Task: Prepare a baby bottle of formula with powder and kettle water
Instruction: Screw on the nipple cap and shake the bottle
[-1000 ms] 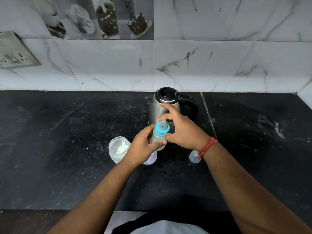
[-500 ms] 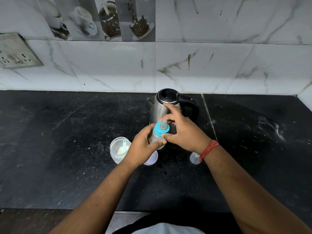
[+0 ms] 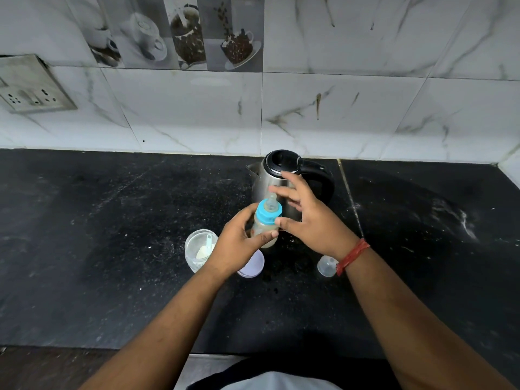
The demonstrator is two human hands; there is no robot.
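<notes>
Most steps done: bottle [image 3: 266, 225] filled, teat on, before kettle [image 3: 277, 181]; left hand [image 3: 239, 243] grasps bottle, right hand [image 3: 312, 218] released; shaking, clear cap [image 3: 326, 266] left.

bottle [image 3: 266, 225]: blue collar, milky, upright | kettle [image 3: 277, 182]: steel, behind

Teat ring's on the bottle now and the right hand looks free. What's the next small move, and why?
Probably reach the right hand back for the clear cap lying by the wrist: the left hand grips the filled bottle, its blue ring seated, teat uncovered.
</notes>
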